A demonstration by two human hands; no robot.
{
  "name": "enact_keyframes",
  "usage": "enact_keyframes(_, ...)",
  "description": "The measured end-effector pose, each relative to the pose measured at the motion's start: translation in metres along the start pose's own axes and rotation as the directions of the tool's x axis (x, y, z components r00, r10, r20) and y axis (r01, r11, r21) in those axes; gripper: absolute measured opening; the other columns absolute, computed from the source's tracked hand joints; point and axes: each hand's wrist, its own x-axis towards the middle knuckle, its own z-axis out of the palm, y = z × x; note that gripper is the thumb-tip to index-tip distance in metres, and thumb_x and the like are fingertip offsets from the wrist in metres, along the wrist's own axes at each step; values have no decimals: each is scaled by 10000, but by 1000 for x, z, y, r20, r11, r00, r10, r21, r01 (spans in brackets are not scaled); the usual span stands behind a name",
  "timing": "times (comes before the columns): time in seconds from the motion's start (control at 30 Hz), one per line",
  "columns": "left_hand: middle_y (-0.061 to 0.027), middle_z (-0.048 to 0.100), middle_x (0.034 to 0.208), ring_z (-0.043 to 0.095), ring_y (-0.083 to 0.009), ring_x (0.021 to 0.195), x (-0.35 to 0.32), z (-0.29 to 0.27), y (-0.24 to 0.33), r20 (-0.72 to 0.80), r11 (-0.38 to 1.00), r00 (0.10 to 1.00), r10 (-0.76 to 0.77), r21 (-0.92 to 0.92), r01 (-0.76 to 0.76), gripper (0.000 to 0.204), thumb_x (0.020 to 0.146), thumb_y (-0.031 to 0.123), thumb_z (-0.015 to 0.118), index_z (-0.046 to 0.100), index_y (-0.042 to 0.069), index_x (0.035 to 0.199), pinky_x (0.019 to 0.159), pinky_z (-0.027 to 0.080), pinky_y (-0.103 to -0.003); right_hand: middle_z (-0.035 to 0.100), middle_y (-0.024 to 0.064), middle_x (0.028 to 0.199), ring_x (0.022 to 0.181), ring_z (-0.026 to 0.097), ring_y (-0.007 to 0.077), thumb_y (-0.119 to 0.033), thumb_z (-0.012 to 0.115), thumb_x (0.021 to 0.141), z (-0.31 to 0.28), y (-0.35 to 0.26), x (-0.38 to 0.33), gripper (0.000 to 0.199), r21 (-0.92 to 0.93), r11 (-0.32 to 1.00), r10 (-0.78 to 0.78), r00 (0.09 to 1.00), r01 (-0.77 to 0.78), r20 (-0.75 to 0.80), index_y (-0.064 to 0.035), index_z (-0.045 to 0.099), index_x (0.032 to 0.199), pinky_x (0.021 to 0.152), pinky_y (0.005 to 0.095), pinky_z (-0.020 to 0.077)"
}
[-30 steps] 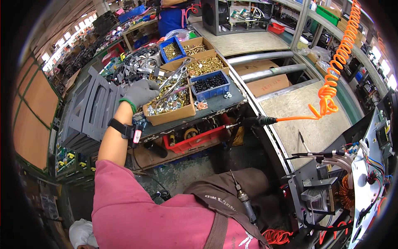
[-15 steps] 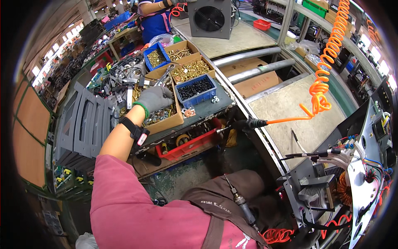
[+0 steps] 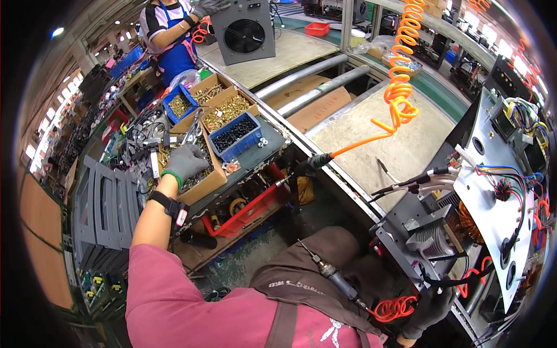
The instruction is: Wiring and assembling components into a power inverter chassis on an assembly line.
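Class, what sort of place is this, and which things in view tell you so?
Most likely a factory assembly line: boxes of screws sit beside the left hand, an orange coiled air hose hangs overhead, and an opened metal machine chassis shows wiring.

Factory hall. A long workbench (image 3: 400, 145) runs from the upper centre to the right of the frame — grey mat on top, two metal rollers (image 3: 313, 75) alongside. Concrete floor (image 3: 255, 261) at lower centre, stained and green-tinged. Stacked grey crates (image 3: 104, 214) stand at the left. Bright windows (image 3: 35, 145) line the far left wall; a ceiling lamp (image 3: 56, 32) glows at the upper left.
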Motion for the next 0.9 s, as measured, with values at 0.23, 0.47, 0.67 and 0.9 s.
enact_keyframes(0.23,-61,683,843,649,-138,659,-3,-14,-22,-27,822,999,-33,-570,12,298,797,172,725,684,11,1044,588,531,-285,669,151,1105,984,657,299,-4,670,870,-3,-12,5,309,2,1000,9,999,-9,30,19,671,1177,820,395,524)
enact_keyframes(0.47,-5,700,867,635,-92,711,1,-90,-60,-236,822,964,-124,-568,-34,284,885,241,707,714,70,1111,621,513,-255,700,175,961,847,685,331,-261,831,847,-13,-34,12,393,-61,991,-117,993,116,-20,51,709,1051,746,408,561)
enact_keyframes(0.67,-153,748,1050,716,-250,929,33,-136,-89,-353,993,933,-64,-113,26,395,822,293,684,740,32,1113,860,543,-342,697,175,926,806,667,346,-343,783,890,-16,-35,12,415,-33,995,-96,995,96,20,27,713,1063,718,421,543)
enact_keyframes(0.9,-209,671,1265,643,-363,1189,131,-108,-98,-100,861,940,-325,380,338,438,825,268,665,713,52,1202,996,514,-424,739,185,1034,882,717,308,-342,782,895,-18,-39,10,458,39,996,-87,995,85,53,51,711,1120,776,396,563)
